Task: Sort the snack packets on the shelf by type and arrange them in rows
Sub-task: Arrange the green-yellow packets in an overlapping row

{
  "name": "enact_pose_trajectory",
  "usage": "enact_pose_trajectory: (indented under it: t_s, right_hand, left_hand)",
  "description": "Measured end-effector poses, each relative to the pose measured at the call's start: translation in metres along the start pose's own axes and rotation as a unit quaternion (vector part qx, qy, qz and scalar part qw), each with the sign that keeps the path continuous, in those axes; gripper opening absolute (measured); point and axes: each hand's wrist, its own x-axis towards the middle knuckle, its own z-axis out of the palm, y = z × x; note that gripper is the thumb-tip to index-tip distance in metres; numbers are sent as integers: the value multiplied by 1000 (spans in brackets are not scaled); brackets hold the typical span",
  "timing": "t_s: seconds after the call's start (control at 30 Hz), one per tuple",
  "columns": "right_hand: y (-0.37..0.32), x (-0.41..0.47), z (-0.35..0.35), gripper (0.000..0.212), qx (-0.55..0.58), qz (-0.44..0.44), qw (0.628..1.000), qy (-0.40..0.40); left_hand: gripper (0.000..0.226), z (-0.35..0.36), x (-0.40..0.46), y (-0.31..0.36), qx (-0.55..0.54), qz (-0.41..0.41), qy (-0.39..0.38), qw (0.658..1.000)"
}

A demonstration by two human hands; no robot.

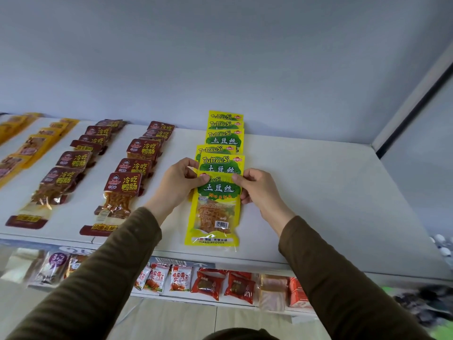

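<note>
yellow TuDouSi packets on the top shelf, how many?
6 in one overlapping row: front TuDouSi packet pinched by left hand and right hand; others behind at. More may be hidden underneath.

The left hand point(180, 182) and right hand point(257, 190) cover the front yellow packet point(215, 212) at its top corners, hiding part of its lettering, and that packet in turn hides the lower halves of the yellow packets point(224, 138) overlapped behind it. The orange packets point(29, 143) are cut off by the left edge and too blurred to read. On the lower shelf point(220, 300) the sleeves point(117, 271) hide some packets, and the dark things point(426, 307) at far right are too blurred to identify.
</note>
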Motion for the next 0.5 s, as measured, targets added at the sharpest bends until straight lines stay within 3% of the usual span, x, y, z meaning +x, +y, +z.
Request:
enact_pose_trajectory:
  t_s: [0.17, 0.27, 0.5]
  right_hand:
    - [1, 2, -2, 28, -16, -16, 996, 80]
    - [-2, 2, 3, 32, 2, -64, 988, 138]
    - [-8, -2, 32, 64, 100, -1, 993, 63]
  left_hand:
    - [51, -2, -6, 12, 39, -2, 45, 998]
    - [56, 0, -7, 18, -8, -1, 80, 997]
    - [78, 15, 0, 15, -100, -54, 18, 993]
